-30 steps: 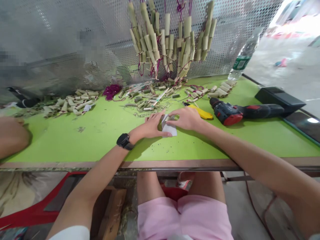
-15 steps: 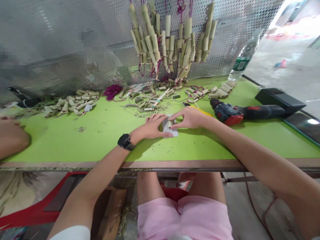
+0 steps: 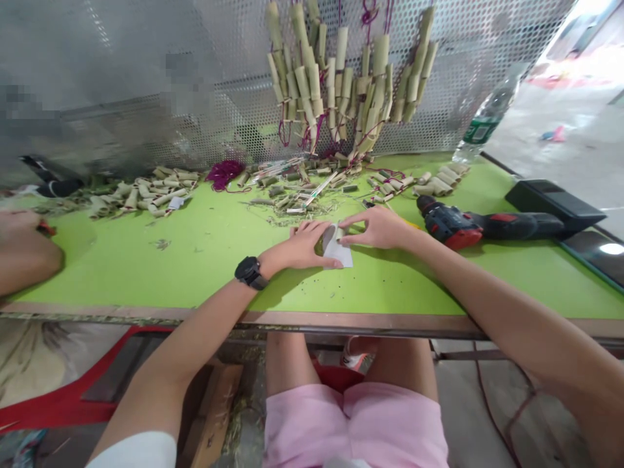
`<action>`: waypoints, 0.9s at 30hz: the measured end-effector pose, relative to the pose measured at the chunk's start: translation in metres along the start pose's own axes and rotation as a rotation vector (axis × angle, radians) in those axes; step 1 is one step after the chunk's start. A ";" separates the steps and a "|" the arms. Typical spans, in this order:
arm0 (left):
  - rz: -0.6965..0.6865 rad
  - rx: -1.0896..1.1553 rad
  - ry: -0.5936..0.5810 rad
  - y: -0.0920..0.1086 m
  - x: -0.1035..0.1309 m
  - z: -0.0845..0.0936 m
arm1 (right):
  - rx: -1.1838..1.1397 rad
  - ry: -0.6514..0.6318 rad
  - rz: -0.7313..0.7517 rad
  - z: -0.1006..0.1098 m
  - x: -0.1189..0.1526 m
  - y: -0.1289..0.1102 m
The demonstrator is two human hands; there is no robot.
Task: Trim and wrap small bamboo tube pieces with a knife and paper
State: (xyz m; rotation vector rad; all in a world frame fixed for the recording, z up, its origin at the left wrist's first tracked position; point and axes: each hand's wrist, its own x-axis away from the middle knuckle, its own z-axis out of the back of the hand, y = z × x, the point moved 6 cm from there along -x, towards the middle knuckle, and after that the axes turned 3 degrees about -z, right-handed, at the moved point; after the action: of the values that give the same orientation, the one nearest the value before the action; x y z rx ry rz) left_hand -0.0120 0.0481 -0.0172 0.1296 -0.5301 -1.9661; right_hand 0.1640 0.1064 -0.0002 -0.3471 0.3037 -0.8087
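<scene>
On the green table a small white piece of paper (image 3: 344, 257) lies in front of me. My left hand (image 3: 308, 247) is curved around its left side, with the thumb pressing on its near edge and the fingers beyond it. Between the thumb and fingers of my right hand (image 3: 383, 227) is a short pale bamboo piece (image 3: 340, 233), resting on the paper. Part of the piece is covered by my fingers. Just behind my right hand, something yellow (image 3: 414, 225) shows only in part.
A cordless drill (image 3: 453, 224) lies to the right, near a black box (image 3: 556, 203) and a water bottle (image 3: 480, 130). Cut bamboo pieces (image 3: 146, 192) and purple string (image 3: 225, 174) lie behind. Bamboo strings (image 3: 336, 84) hang on the mesh. Another person's hand (image 3: 29, 250) rests left.
My right hand has slid the bamboo piece slightly away from me over the paper, baring more of the sheet. My left hand stays on the paper. The whole view has shifted a little.
</scene>
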 end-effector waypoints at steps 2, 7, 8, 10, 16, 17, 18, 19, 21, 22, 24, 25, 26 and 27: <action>0.002 -0.003 0.001 0.000 0.000 0.000 | 0.038 0.081 -0.053 0.001 0.002 -0.004; -0.022 -0.018 0.025 -0.001 0.000 0.000 | -0.045 -0.040 0.140 -0.014 0.006 -0.032; -0.024 -0.019 0.024 -0.001 0.000 0.000 | -0.059 -0.070 0.151 -0.013 0.005 -0.030; -0.020 -0.019 0.014 -0.002 0.000 -0.001 | -0.058 -0.082 0.098 -0.007 0.004 -0.017; -0.064 -0.031 -0.007 0.003 0.001 0.001 | -0.034 0.065 0.001 -0.003 0.004 -0.012; -0.061 -0.031 -0.012 0.003 0.001 0.001 | -0.065 0.042 0.034 -0.006 0.004 -0.016; -0.054 -0.033 -0.023 0.003 0.001 0.001 | -0.094 0.004 0.064 -0.009 0.003 -0.018; -0.042 -0.038 -0.035 0.002 0.002 0.000 | -0.110 -0.033 0.076 -0.010 0.003 -0.017; -0.025 -0.051 -0.052 0.001 0.001 -0.001 | -0.081 -0.055 0.033 -0.007 0.001 -0.010; -0.024 -0.056 -0.055 0.001 0.001 -0.001 | -0.046 -0.037 -0.004 -0.004 0.001 -0.005; -0.033 -0.058 -0.052 0.001 0.001 -0.002 | 0.009 0.025 -0.053 0.001 0.002 -0.002; -0.034 -0.057 -0.049 0.001 0.001 -0.002 | 0.009 0.036 -0.042 0.001 0.003 -0.005; -0.028 -0.056 -0.053 0.001 0.001 -0.002 | -0.009 0.025 -0.008 0.000 0.004 -0.010; -0.016 -0.058 -0.060 0.001 0.002 -0.002 | -0.033 0.001 0.031 -0.003 0.005 -0.015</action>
State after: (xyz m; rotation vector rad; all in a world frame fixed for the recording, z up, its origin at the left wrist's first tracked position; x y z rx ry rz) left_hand -0.0114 0.0456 -0.0182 0.0385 -0.5117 -2.0044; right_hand 0.1564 0.0927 0.0029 -0.3721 0.3227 -0.7744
